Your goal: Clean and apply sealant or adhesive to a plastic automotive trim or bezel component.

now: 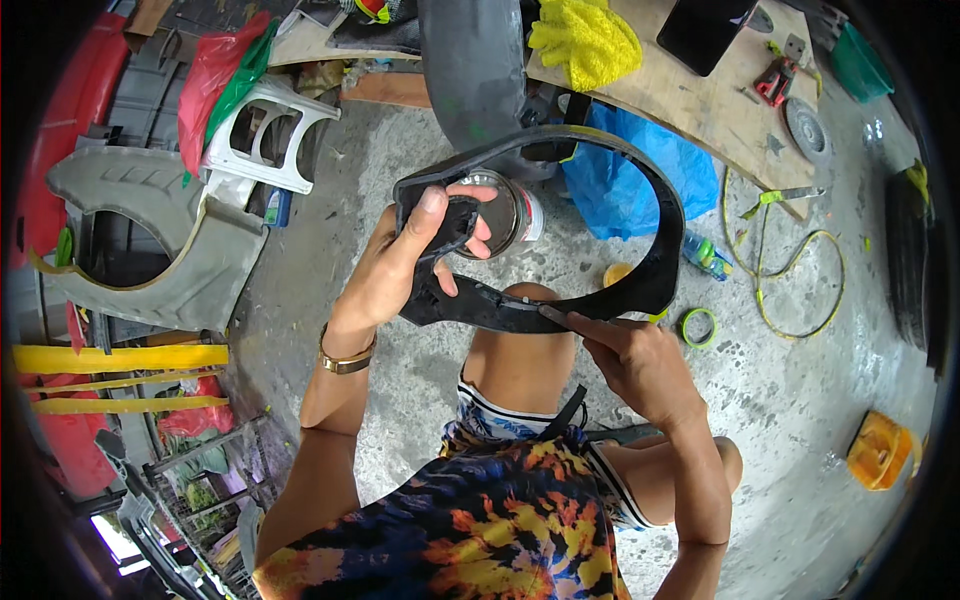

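Observation:
A black, roughly oval plastic frame (665, 250), like a vehicle trim part, is raised above my knee. My left hand (405, 245) grips its left end, thumb in front and fingers curled through the opening. At the lower rim, my right hand (635, 365) has its fingers bent, with a fingertip on the inner surface beside a thin pale streak. The right thumb and the underside of that grip are hidden. Through the opening shows a round can (510, 215) on the floor, partly behind my left fingers.
Ahead, a wooden board (690, 110) carries a yellow cloth (585, 45), a phone (705, 35) and a grey disc (807, 130). A blue plastic bag (625, 170) lies below it. Grey body panels (160, 280) stand left. Right are a yellow hose (842, 285), green tape (698, 328) and an orange container (880, 450).

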{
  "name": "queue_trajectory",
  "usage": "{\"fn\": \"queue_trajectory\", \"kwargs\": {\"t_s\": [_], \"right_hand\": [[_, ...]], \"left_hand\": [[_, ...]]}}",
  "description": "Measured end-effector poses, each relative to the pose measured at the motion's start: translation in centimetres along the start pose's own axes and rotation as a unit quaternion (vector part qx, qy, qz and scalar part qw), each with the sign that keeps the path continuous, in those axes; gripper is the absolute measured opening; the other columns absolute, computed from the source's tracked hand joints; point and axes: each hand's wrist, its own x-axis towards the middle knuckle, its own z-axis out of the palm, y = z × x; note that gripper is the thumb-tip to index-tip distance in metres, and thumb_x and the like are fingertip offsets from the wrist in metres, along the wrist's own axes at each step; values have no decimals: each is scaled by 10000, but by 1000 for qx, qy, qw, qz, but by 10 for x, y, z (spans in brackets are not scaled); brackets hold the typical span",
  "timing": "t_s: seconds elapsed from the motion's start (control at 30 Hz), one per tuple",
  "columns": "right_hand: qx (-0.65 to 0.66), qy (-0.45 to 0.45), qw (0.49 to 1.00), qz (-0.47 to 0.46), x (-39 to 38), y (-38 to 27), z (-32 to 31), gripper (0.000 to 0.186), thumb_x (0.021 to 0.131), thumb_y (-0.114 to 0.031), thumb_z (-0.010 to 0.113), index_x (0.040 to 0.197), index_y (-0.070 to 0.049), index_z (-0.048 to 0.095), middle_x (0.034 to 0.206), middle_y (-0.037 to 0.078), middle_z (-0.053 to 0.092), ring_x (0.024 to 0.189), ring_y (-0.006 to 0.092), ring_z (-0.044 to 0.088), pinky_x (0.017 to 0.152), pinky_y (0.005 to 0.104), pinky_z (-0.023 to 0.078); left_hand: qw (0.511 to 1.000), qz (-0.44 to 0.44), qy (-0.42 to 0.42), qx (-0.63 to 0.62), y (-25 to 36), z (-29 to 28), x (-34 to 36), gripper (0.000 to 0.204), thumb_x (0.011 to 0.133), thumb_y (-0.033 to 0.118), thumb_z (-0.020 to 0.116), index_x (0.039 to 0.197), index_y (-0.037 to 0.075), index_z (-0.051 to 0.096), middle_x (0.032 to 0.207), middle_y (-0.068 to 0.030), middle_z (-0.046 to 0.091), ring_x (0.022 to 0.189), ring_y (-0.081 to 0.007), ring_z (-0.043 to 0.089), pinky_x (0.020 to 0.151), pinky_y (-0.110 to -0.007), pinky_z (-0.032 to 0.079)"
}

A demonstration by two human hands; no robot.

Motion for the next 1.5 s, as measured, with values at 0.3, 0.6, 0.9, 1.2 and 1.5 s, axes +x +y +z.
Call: {"fn": "queue_trajectory", "kwargs": {"t_s": [0.3,0.6,0.9,1.2,1.5], "right_hand": [[128,28,991,-6,2,19,19,281,895,-104,619,1164,-147,689,867,174,686,706,347,656,615,439,526],[78,75,994,-8,2,25,24,415,874,-43,632,1272,-159,623,776,132,639,660,362,623,603,430,500],[-7,-18,1000,14,-5,6,8,355,899,-138,609,1247,-201,635,797,94,663,679,315,650,590,439,511],[87,17,996,7,2,13,19,388,880,-62,623,1256,-158,625,895,128,692,746,349,664,649,425,533],[64,34,997,-14,2,-17,35,398,888,-77,599,1276,-163,600,836,106,669,669,338,654,590,424,526]], "left_hand": [[999,-33,-7,-7,-2,-5,12,686,986,608,333,1207,14,595,910,-80,630,837,-148,651,491,-229,494],[997,-59,7,-50,-14,-9,13,704,984,617,318,1217,9,586,902,-86,634,832,-161,658,492,-241,512],[1000,-16,7,-26,-9,-1,7,699,976,602,383,1262,-10,562,943,-97,625,864,-170,654,526,-248,528],[998,-23,8,-50,-14,-6,6,714,968,614,386,1269,-11,556,947,-101,627,880,-170,657,537,-240,538],[995,12,71,-75,-35,2,-9,731,967,626,368,1269,-10,564,983,-96,665,933,-170,653,744,-277,530]]}}
